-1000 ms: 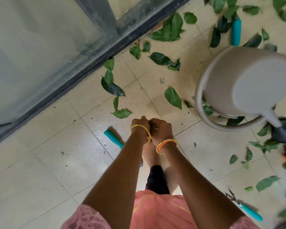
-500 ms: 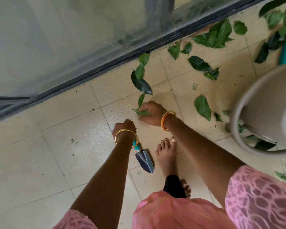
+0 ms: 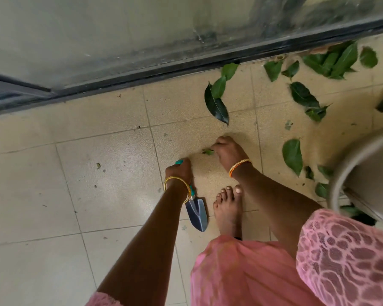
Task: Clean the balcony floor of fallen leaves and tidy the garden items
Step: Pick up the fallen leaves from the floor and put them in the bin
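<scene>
Fingers (image 3: 217,149) of the right hand (image 3: 227,152): pinched on a small green leaf scrap (image 3: 208,151), low over the beige tiled balcony floor (image 3: 111,155). Left hand (image 3: 179,170): clenched round the teal handle of a small grey metal hand trowel (image 3: 197,214), blade pointing near, just left of a bare foot (image 3: 228,208). Loose green fallen leaves: one large dark leaf (image 3: 216,106) far of the right hand; one oval leaf (image 3: 292,155) to its right; others scattered far right along the dark door track (image 3: 186,67). Handling, judged: leaves light, thin, pliable, apt to slide or tear; take by edge or stem, or gather several. Trowel rigid, heavier; hold by handle. Pale round plastic vessel (image 3: 341,173), right edge, partly seen.
</scene>
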`<action>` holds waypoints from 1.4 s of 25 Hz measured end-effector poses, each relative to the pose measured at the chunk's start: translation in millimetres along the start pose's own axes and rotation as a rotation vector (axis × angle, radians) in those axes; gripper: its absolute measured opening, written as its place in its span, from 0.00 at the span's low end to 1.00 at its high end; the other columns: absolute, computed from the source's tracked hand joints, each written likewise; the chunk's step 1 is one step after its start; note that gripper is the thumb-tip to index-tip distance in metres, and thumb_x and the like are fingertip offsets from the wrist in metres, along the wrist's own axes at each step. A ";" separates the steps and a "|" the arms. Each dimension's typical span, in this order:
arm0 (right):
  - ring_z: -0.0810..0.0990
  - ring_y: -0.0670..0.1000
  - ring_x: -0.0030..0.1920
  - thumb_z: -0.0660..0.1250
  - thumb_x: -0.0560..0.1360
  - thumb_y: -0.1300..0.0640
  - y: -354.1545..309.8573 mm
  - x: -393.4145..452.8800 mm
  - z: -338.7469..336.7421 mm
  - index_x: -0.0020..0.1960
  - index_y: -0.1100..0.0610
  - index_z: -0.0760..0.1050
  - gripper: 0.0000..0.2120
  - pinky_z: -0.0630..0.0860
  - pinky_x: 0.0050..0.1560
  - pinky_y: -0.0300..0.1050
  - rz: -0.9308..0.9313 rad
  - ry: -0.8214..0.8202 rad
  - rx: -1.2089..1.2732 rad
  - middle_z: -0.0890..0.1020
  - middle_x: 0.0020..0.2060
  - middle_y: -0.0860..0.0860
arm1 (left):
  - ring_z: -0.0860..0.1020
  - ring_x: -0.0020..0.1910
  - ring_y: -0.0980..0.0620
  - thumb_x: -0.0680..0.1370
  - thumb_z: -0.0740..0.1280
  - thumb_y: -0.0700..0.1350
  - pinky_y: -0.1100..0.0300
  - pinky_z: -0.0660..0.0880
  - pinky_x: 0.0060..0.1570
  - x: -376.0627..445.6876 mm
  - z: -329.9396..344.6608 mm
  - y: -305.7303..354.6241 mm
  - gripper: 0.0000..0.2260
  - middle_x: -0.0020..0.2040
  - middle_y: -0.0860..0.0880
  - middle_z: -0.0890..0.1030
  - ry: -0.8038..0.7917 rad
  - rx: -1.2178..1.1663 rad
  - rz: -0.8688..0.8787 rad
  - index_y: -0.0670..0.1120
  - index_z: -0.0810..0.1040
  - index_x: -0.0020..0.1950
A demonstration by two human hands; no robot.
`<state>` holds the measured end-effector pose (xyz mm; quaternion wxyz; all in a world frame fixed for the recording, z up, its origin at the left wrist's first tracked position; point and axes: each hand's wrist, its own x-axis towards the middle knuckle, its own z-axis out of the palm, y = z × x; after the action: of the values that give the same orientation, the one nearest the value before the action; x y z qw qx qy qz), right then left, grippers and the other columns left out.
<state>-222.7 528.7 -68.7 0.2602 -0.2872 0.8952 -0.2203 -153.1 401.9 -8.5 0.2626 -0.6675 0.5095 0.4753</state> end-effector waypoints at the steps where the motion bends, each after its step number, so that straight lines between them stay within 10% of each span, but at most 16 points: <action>1: 0.79 0.60 0.47 0.67 0.69 0.72 -3.2 -0.4 -7.8 0.50 0.64 0.82 0.12 0.79 0.46 0.47 0.111 -0.039 0.104 0.81 0.43 0.61 | 0.71 0.31 0.50 0.77 0.65 0.53 0.60 0.71 0.33 -8.0 0.7 0.9 0.16 0.33 0.46 0.72 -0.030 -0.049 -0.019 0.39 0.76 0.50; 6: 0.79 0.48 0.42 0.71 0.70 0.66 -55.4 -21.9 -60.0 0.48 0.62 0.82 0.07 0.75 0.43 0.33 0.440 -0.025 0.590 0.84 0.42 0.55 | 0.66 0.22 0.54 0.76 0.60 0.64 0.67 0.63 0.22 -54.4 16.3 15.7 0.23 0.28 0.49 0.68 -0.217 -0.112 0.019 0.44 0.71 0.41; 11: 0.81 0.54 0.47 0.62 0.74 0.70 -78.5 -24.5 -103.2 0.51 0.56 0.76 0.12 0.80 0.49 0.49 0.662 -0.054 0.974 0.82 0.45 0.56 | 0.78 0.47 0.40 0.83 0.54 0.50 0.51 0.74 0.48 -80.2 19.4 49.5 0.19 0.46 0.37 0.79 -0.117 -0.003 0.217 0.36 0.75 0.59; 15: 0.78 0.49 0.42 0.69 0.72 0.61 -60.5 11.2 -114.3 0.45 0.57 0.78 0.02 0.75 0.42 0.39 0.563 0.148 0.738 0.81 0.42 0.54 | 0.77 0.47 0.40 0.82 0.55 0.43 0.54 0.71 0.42 -66.8 16.0 76.4 0.16 0.45 0.41 0.79 -0.086 0.005 0.221 0.33 0.77 0.54; 19: 0.63 0.56 0.66 0.74 0.68 0.50 -2.8 69.7 -99.4 0.68 0.53 0.68 0.32 0.68 0.62 0.46 0.350 -0.050 0.158 0.64 0.68 0.56 | 0.68 0.28 0.51 0.80 0.57 0.49 0.61 0.63 0.29 -37.5 15.6 84.0 0.15 0.32 0.46 0.74 -0.144 -0.125 0.104 0.42 0.73 0.39; 24: 0.49 0.62 0.74 0.74 0.68 0.45 25.5 115.1 -79.8 0.76 0.47 0.51 0.45 0.58 0.72 0.57 0.207 -0.221 -0.197 0.48 0.75 0.57 | 0.67 0.26 0.53 0.80 0.60 0.52 0.64 0.63 0.26 -7.5 16.4 72.5 0.17 0.36 0.46 0.79 -0.165 -0.149 0.011 0.38 0.75 0.55; 35: 0.72 0.63 0.57 0.64 0.74 0.69 26.2 108.6 -50.1 0.53 0.67 0.79 0.10 0.75 0.54 0.55 -0.077 0.025 -0.242 0.78 0.51 0.63 | 0.66 0.26 0.53 0.79 0.61 0.50 0.64 0.63 0.27 1.0 24.1 49.1 0.17 0.34 0.48 0.78 -0.190 -0.099 -0.013 0.36 0.77 0.54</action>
<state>-338.8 492.0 -81.3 0.2036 -0.3479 0.9067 -0.1240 -207.5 404.8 -12.8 0.2794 -0.6350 0.4537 0.5593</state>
